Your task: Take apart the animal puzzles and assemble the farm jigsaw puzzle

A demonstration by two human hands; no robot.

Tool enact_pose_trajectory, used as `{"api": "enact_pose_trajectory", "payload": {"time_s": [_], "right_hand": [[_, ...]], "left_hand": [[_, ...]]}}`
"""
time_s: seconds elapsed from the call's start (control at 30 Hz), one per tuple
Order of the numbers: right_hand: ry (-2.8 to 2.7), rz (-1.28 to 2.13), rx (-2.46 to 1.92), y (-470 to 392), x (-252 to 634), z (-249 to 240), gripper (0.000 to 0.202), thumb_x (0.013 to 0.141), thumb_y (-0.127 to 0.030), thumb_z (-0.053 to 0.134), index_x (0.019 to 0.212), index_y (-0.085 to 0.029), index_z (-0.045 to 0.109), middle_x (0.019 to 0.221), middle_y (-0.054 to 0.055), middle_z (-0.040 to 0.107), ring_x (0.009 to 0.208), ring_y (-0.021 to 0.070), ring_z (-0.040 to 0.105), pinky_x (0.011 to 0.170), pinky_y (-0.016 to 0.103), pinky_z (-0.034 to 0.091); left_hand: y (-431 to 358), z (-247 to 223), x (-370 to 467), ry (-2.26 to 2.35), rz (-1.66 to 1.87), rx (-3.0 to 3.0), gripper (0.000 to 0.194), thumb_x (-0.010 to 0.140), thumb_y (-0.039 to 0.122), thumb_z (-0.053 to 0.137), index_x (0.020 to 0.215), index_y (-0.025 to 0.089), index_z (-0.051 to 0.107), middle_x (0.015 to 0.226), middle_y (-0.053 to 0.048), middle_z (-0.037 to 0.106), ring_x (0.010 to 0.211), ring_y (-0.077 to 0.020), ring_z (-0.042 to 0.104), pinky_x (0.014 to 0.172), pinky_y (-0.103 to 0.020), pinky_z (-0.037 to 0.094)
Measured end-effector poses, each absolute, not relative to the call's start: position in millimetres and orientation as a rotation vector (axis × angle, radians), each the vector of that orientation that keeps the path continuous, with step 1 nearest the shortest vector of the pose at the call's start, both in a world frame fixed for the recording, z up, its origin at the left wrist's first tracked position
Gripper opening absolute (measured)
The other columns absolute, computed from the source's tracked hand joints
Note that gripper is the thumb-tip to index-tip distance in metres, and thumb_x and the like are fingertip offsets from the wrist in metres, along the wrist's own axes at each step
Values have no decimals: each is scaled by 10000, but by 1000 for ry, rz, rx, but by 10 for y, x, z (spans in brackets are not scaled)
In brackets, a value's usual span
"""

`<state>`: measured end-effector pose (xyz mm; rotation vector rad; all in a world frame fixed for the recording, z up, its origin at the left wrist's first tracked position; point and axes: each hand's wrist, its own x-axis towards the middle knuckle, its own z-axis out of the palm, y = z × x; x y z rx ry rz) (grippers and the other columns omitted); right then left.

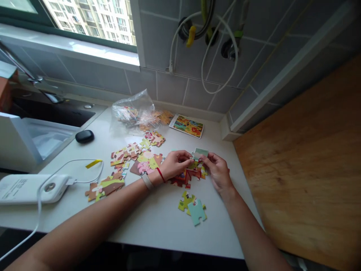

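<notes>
My right hand (pixel 218 169) pinches a pale green puzzle piece (pixel 200 152) between thumb and fingers. Close to that piece's left edge is my left hand (pixel 177 163), its thumb and fingers pressed together over the red and yellow puzzle section (pixel 186 178); what they grip, if anything, is hidden. Nearer to me lie loose green pieces (pixel 186 201) and a light teal piece (pixel 197 211), partly overlapping. Left of my left hand are pink and yellow pieces (pixel 145 162), brown and white pieces (pixel 126 152), and a brown and green group (pixel 108 186).
A clear plastic bag (pixel 132 113) with pieces and a picture card (pixel 187 126) lie at the back. To the left are a black case (pixel 84 136), a white power bank (pixel 34 188) with its cable, and a sink (pixel 56 111). A wooden panel (pixel 304 162) borders the right side.
</notes>
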<state>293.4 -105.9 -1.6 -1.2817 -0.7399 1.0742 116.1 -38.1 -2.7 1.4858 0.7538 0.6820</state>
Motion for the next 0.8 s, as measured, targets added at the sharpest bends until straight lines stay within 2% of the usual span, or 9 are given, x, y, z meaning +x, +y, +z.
{"api": "enact_pose_trajectory", "payload": {"time_s": [0.3,0.67,0.8], "right_hand": [[-823,1063,-1268,-1087,2868,-27,360,714,-497,897,910,-231,753,831,8,775,723,173,708,703,290,578],[-904,933,-1288,-1093,2836,-54,334,769,-495,860,942,-231,752,886,17,774,811,185,704,816,306,572],[-968,877,-1301,-1099,2845,-64,310,797,-479,846,955,-228,754,932,26,781,833,186,706,800,297,564]], "left_hand": [[-385,18,1113,725,672,1636,352,844,496,717,780,164,621,664,9,670,621,-116,591,583,-208,448],[-404,-12,1102,768,690,1847,296,887,417,679,737,169,616,683,5,689,642,-123,596,619,-226,423],[-405,-18,1105,782,693,1867,279,888,396,682,738,166,633,709,-7,701,658,-129,604,628,-231,425]]}}
